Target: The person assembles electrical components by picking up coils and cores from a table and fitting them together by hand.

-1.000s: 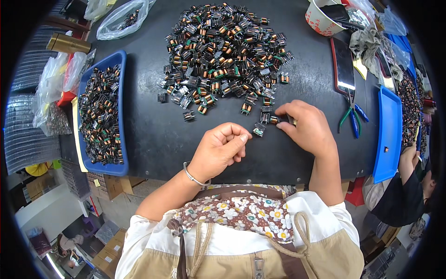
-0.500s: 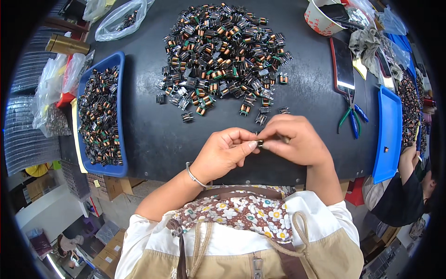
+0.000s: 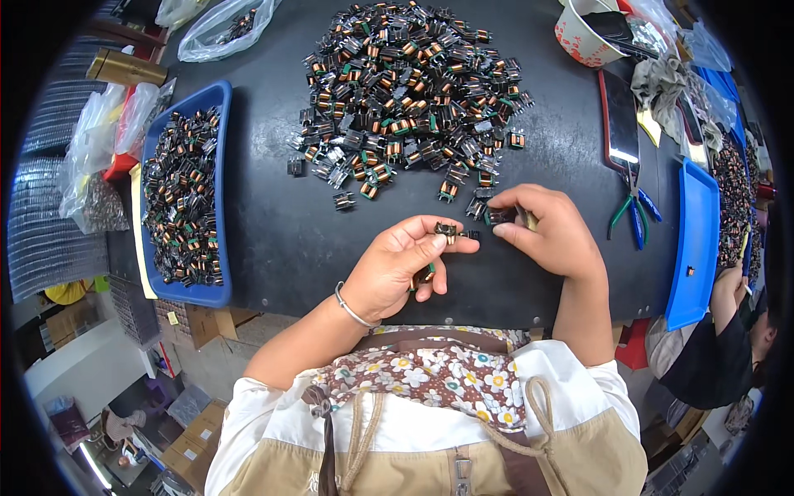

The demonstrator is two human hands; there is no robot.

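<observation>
My left hand (image 3: pixel 390 266) is closed, pinching a small copper-wound coil (image 3: pixel 447 231) with a black frame between thumb and forefinger. Another coil (image 3: pixel 424 276) is tucked under its curled fingers. To the right, my right hand (image 3: pixel 552 235) has thumb and forefinger closed on a dark coil (image 3: pixel 501 217) at the near edge of the heap. Something yellowish shows against its palm, too hidden to name. Beyond both hands lies the large heap of coils (image 3: pixel 405 91), black with copper windings and some green parts. A few loose coils (image 3: pixel 344 201) lie just in front of it.
A blue tray (image 3: pixel 223 190) full of coils stands at the left. On the right are green- and blue-handled pliers (image 3: pixel 635 207), a red-edged flat device (image 3: pixel 616 124), a patterned bucket (image 3: pixel 579 41) and a blue tray (image 3: pixel 686 273) holding one coil. Another person's hand (image 3: pixel 728 285) is at far right.
My hands have come apart. The right hand has moved right and a little away from me, onto a coil by the heap; the left has turned, showing the coils it holds.
</observation>
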